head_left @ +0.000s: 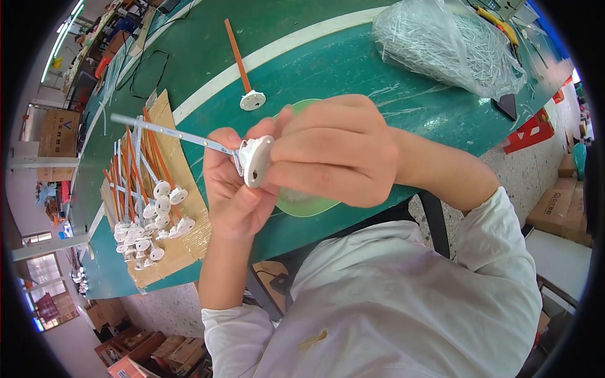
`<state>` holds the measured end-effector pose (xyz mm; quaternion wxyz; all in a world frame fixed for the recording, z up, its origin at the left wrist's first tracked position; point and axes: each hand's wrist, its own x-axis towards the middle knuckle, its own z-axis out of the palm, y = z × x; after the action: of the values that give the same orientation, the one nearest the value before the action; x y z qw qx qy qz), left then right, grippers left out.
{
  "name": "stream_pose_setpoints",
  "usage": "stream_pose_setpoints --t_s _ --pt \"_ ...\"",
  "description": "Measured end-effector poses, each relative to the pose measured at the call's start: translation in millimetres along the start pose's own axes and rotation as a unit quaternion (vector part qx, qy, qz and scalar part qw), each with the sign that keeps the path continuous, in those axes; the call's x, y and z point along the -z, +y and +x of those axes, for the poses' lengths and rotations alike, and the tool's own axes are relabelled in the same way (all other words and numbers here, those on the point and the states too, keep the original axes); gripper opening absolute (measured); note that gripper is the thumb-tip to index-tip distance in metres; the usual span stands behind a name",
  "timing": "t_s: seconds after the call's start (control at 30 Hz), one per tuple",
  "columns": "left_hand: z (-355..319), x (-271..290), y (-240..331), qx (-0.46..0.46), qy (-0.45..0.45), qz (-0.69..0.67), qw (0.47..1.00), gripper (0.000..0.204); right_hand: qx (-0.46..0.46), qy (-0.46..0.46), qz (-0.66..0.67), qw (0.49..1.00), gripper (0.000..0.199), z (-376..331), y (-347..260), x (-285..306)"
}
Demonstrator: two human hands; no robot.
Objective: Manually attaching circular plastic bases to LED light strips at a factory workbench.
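A white round plastic base with holes in its face sits between the thumb and fingers of my left hand. From its back a narrow LED strip with small yellowish chips sticks out to the upper left. My right hand is closed, its fingertips against the right side of the base; whatever they pinch is hidden. Under both hands stands a light green bowl, largely covered by them. Beyond it, a similar white base with an orange-brown strip lies on the green table.
At left, cardboard bears a pile of several white bases with strips. A clear plastic bag full of thin white pieces lies at the far right, near a yellow-handled tool and a dark flat object. A red crate stands beyond the table edge.
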<state>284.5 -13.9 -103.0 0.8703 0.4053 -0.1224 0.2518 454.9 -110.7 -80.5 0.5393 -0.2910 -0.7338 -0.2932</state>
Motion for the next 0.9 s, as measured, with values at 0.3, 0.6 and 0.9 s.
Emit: stream_pose_setpoints --t_s 0.3,0.6,0.9 --pt "-5.5 -10.3 -11.9 0.018 0.03 -0.117 0.993 0.055 -0.011 0.032 -0.058 0.998 0.024 -4.4 -4.7 -8.9" --pt "-1.7 -4.1 -11.8 0.006 -0.026 -0.126 0.992 0.052 0.01 0.034 -0.021 0.999 0.027 -1.7 0.3 -2.6" --pt "-0.9 -2.9 -15.6 -0.032 0.031 -0.038 0.998 0.052 -0.004 0.002 -0.061 0.998 0.021 -7.7 1.6 -3.8"
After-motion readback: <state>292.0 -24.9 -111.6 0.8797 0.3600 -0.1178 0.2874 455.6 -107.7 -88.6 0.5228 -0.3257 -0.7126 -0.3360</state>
